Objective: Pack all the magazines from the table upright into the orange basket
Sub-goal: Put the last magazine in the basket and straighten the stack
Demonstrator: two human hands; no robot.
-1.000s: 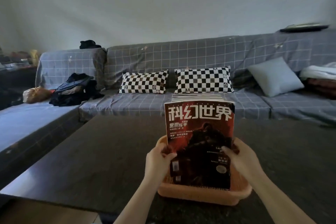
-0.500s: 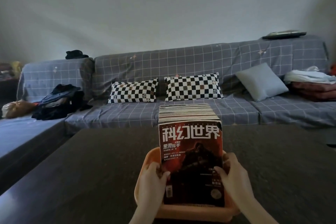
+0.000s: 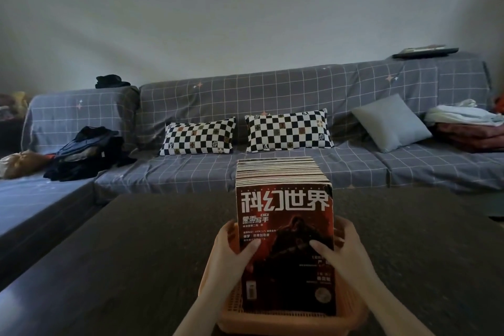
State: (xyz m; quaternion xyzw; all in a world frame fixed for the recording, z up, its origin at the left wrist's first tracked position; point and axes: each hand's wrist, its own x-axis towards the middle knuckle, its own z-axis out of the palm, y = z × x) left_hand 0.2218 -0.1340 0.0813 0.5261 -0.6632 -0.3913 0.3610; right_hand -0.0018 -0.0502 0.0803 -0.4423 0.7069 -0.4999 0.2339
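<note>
An orange basket (image 3: pixel 294 323) stands on the dark table (image 3: pixel 141 254) near its front edge. Several magazines (image 3: pixel 281 172) stand upright in it as one thick block. The front magazine (image 3: pixel 286 226) faces me with a red and black cover and large white characters. My left hand (image 3: pixel 231 251) grips the block's left edge with the thumb on the cover. My right hand (image 3: pixel 343 251) grips the right edge, fingers on the cover.
Behind the table runs a grey checked sofa (image 3: pixel 272 95) with two black-and-white checkered pillows (image 3: pixel 197 136), a plain grey cushion (image 3: pixel 391 123), a pile of dark clothes (image 3: pixel 87 153) at left and folded blankets (image 3: pixel 469 125) at right.
The front magazine has come down level with the block in the basket. My view has tilted up and moved closer; both hands stay on the magazines' sides.
</note>
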